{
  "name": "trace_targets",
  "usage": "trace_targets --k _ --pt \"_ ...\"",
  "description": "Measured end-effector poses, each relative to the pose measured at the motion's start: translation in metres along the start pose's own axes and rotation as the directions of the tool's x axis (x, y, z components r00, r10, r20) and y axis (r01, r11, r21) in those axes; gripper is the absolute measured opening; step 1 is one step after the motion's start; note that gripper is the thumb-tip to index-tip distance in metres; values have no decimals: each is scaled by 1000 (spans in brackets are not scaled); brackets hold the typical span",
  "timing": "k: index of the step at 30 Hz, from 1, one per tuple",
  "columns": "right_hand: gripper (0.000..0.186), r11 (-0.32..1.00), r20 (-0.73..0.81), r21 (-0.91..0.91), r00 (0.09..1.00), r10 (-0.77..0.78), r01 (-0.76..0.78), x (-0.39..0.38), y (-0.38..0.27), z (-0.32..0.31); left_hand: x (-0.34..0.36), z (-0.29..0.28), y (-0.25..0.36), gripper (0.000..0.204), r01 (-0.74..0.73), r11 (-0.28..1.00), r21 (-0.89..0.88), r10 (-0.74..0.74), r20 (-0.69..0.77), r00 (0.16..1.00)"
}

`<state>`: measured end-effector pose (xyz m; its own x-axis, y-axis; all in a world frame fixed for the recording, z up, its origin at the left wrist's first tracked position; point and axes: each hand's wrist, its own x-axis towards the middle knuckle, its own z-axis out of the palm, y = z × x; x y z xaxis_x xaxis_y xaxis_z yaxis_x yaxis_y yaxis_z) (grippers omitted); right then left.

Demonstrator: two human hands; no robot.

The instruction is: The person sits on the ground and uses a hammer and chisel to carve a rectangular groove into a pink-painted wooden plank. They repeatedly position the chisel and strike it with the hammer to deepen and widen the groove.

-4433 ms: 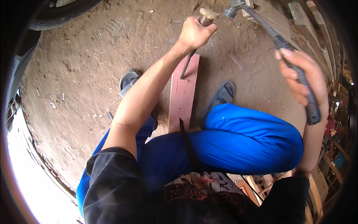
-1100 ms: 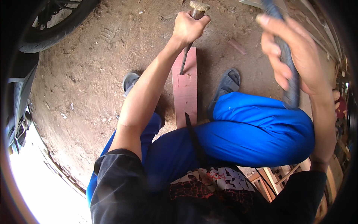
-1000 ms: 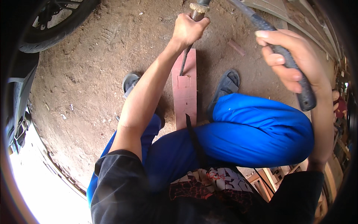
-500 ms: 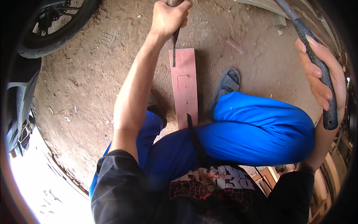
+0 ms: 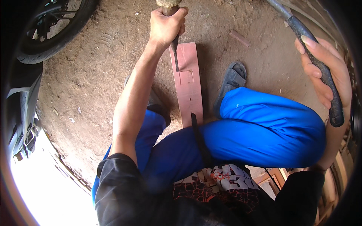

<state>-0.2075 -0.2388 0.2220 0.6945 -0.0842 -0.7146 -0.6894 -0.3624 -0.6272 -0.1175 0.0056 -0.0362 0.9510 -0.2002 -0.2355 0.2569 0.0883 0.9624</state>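
Note:
My left hand is closed round the handle of a chisel, whose top is frayed and pale. The chisel stands nearly upright, its tip at the upper left corner of a rectangle cut or marked on a pinkish wooden board. Lower down, my leg in blue trousers covers the board's near end. Away to the right, my right hand grips the black handle of a hammer; its metal shaft runs up out of view and its head is not seen.
My sandalled foot rests right of the board on the dirt floor. A small wood offcut lies beyond it. A motorcycle wheel stands at the far left. Pieces of wood are stacked at the lower right.
The chisel tip has moved down the board, from above the rectangle to its upper left corner. My right hand and the hammer have shifted slightly within the picture.

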Motion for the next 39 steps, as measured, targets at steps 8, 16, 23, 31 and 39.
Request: trace_targets --k 8,16,23,31,39 --pt "31 989 -7 -146 1000 1 -2 1 3 -5 4 3 -8 26 22 999 -31 -23 -30 999" --pt "32 987 -23 -162 1000 -6 2 3 8 -3 8 3 -17 26 13 997 -72 -14 -22 1000" --pt "32 990 -2 -139 1000 -14 14 4 8 -2 7 7 -18 29 19 996 -85 -22 -30 999" --pt "31 997 5 -69 1000 15 -15 0 -6 11 -1 19 -7 27 -17 1000 15 18 -15 1000" --pt "33 962 229 254 960 -161 101 2 -46 29 0 11 -10 25 -25 999 24 26 -40 999"
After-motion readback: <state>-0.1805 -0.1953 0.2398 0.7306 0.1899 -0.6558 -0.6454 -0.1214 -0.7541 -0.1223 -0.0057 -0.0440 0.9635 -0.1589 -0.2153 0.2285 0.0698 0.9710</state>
